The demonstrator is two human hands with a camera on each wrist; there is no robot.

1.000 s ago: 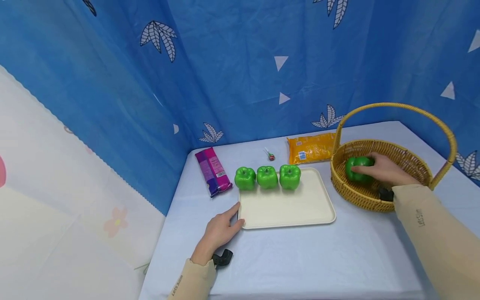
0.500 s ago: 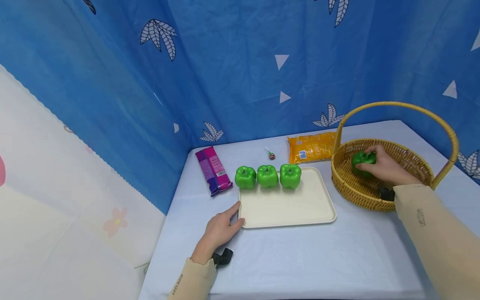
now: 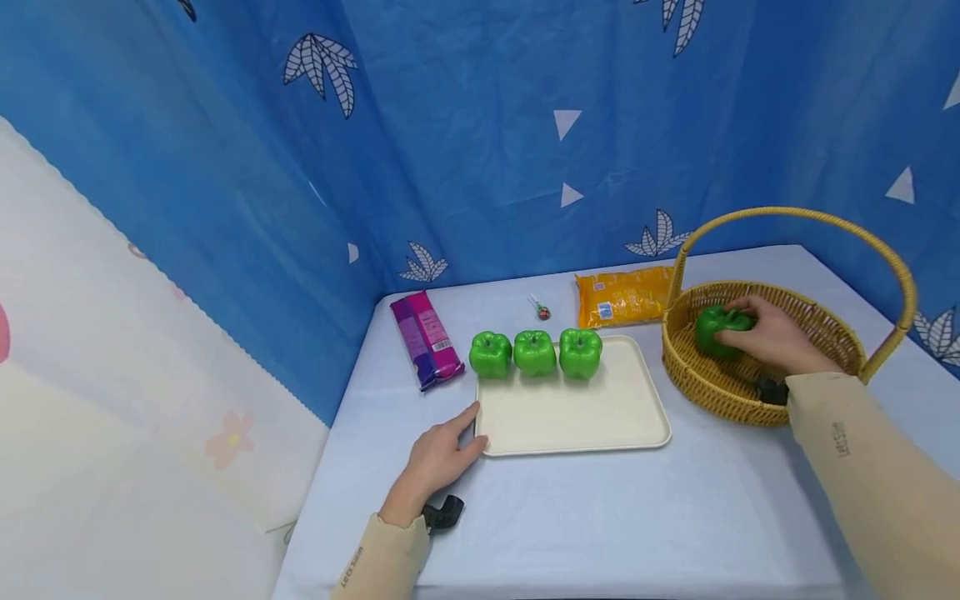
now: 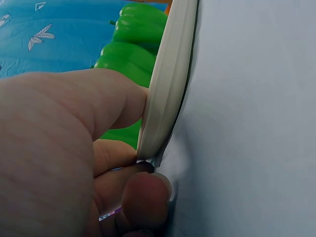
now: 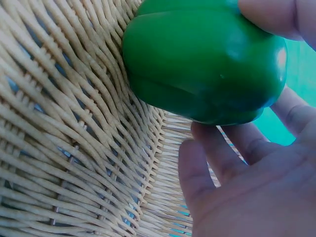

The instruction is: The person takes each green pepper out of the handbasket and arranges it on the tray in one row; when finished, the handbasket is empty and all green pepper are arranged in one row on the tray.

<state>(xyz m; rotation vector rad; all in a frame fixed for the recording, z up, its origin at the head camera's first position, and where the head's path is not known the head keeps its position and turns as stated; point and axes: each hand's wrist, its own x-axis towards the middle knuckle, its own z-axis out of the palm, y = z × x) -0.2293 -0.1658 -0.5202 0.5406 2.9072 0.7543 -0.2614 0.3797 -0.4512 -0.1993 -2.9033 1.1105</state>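
Note:
Inside the wicker basket point(image 3: 716, 400), my right hand point(image 3: 776, 337) grips a green bell pepper point(image 3: 716, 333) between thumb and fingers. In the right wrist view this bell pepper point(image 5: 202, 61) lies against the woven wall, with the thumb on one side and fingertips along the other. My left hand point(image 3: 438, 458) rests at the left front corner of a cream tray point(image 3: 573, 421). Its thumb and index finger are stretched out and touch the tray's rim point(image 4: 168, 79). Along the tray's back edge, three more green bell peppers point(image 3: 535, 354) stand in a row.
A purple and pink packet point(image 3: 427, 342) lies left of the tray. Behind it are a small lollipop point(image 3: 542, 312) and an orange packet point(image 3: 626, 297), the latter close to the basket. The basket's tall handle point(image 3: 795, 212) arches over the right arm. Blue curtain hangs behind the table.
In the basket, the gripped bell pepper has tilted, shifting right and then slightly back left with my right hand. The left hand stays at the tray corner.

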